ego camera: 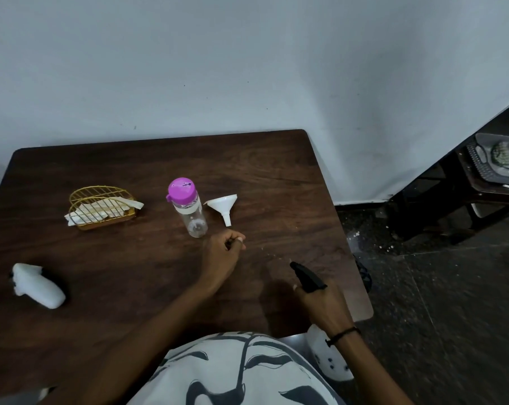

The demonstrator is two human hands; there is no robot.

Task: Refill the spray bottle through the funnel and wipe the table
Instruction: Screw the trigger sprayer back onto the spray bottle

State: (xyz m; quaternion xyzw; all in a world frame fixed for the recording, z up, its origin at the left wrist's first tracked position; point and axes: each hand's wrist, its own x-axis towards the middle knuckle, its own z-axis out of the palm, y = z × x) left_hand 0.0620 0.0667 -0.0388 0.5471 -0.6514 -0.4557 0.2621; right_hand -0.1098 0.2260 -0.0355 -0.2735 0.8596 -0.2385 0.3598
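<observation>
Right hand (320,305) wrapped round the neck of the spray bottle (330,358), held low off the near right edge of the table (276,159). Black spray head (307,276) points up and away from me above my knuckles; white body hangs below my wrist, mostly hidden. Fingers curled firm on it.

Left hand (222,252) over mid-table, fingers loosely curled. Cannot tell whether something small is pinched at the fingertips; too dark to say.

Funnel (224,207) lies on its side just beyond my left hand, spout toward me. Clear bottle with pink cap (186,206) stands just beside it, cap on; looks like the refill source. Napkins in wire holder (101,210) far left. White object (38,285) near left, unidentified.

Judgement: step in hand is opening the sprayer. To do well:
- set the bottle upright on the table first, not over my lap
- steady the body with one hand, twist the head off with the other
- lift the head straight so the dip tube clears the neck
- park the head away from the edge
- then seat the funnel spout in the neck before uncapping the pink bottle

Risk: dripping tube, bottle tipping while one-handed
</observation>
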